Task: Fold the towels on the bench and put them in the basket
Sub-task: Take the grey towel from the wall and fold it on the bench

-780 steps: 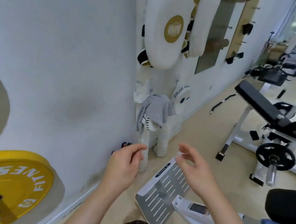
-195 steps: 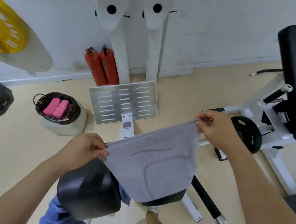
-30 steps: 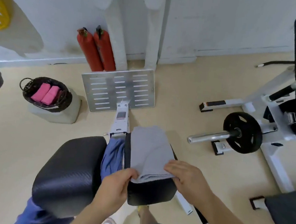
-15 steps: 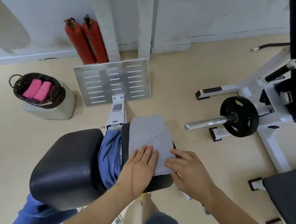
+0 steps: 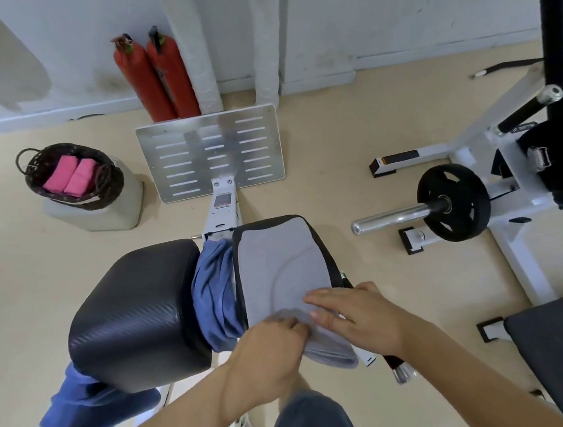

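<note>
Grey towel (image 5: pixel 282 265) lies folded on the desk (image 5: pixel 141 303), long axis running away from the person, left hand (image 5: pixel 267 349) pinching up its near edge, right hand (image 5: pixel 363 314) pressing flat with straight fingers, basket (image 5: pixel 112 169) well apart, far left.

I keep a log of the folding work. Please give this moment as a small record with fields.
grey towel: lies on the bench, near end rolled over
left hand: grips the towel's near edge
right hand: fingers straight, rests on the towel
blue towel: bunched in the gap between the bench's pads
basket: on a pale block, holds two pink towels
</note>
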Action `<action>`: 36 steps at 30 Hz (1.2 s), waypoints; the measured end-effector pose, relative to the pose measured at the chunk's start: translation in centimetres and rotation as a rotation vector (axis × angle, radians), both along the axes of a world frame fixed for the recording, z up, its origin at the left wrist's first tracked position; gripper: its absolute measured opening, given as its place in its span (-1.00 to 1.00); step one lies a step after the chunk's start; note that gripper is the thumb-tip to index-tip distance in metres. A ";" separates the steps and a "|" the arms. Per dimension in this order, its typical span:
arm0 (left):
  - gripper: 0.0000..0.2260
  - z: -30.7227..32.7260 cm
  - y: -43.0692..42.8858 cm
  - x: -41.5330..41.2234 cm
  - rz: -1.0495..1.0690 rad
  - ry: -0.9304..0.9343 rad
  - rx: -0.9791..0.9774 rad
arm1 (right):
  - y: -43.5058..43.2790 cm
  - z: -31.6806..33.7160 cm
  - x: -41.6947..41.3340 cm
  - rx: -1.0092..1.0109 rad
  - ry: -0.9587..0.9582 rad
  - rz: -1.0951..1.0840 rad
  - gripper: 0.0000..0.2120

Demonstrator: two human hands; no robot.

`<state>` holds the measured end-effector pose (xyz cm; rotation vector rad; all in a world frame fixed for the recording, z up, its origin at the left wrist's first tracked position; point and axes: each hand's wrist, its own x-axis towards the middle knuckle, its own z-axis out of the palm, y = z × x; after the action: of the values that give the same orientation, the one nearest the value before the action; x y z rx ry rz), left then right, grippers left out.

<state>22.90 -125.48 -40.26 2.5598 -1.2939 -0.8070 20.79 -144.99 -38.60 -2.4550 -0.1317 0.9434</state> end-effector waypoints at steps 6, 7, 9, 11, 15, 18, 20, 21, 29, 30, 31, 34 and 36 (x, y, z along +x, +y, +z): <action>-0.86 1.8 -0.2 3.5 0.147 0.542 -0.095 | -1.2 -1.0 0.7 0.256 0.234 -0.333 -0.25; -0.86 2.0 -0.1 4.3 0.187 0.623 -0.105 | -1.4 -1.1 0.9 0.353 0.283 -0.438 -0.21; -0.84 2.3 0.1 6.2 0.375 0.727 -0.132 | -1.7 -1.0 1.6 0.473 0.327 -0.561 -0.14; -0.91 2.7 0.2 8.4 0.621 0.818 -0.147 | -1.9 -0.7 2.4 0.549 0.297 -0.622 -0.13; -0.75 2.5 0.3 12.3 0.791 0.897 -0.217 | -1.3 -0.7 4.8 0.674 0.196 -0.734 -0.42; -0.66 1.3 0.0 15.1 0.823 0.836 -0.172 | -0.2 -1.8 7.3 0.487 0.016 -0.778 -0.74; -0.70 -0.1 -0.3 16.3 0.806 0.711 -0.087 | 0.5 -2.8 8.6 0.261 -0.038 -0.746 -0.80; -0.74 -0.8 -0.4 16.6 0.778 0.635 -0.032 | 0.9 -3.1 9.0 0.135 -0.048 -0.685 -0.82; -0.82 -4.4 -0.5 16.3 0.617 0.300 0.132 | 0.8 -3.9 12.2 -0.079 0.076 -0.375 -0.76; -0.81 -4.5 -0.5 16.3 0.590 0.280 0.138 | 0.4 -4.3 12.9 -0.042 0.090 -0.389 -0.71; -0.81 -4.7 -0.6 16.4 0.561 0.266 0.144 | 0.1 -4.6 13.7 0.008 0.095 -0.425 -0.67; -0.78 -4.7 -0.7 17.1 0.509 0.284 0.188 | -0.6 -6.2 15.8 0.243 0.175 -0.613 -0.68; -0.72 -4.8 -0.8 18.0 0.503 0.385 0.233 | -0.9 -7.2 16.5 0.274 0.245 -0.609 -0.74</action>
<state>40.86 -126.29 -45.02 2.5412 -0.4398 -1.2977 37.28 -145.88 -45.84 -1.9276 0.5089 0.8633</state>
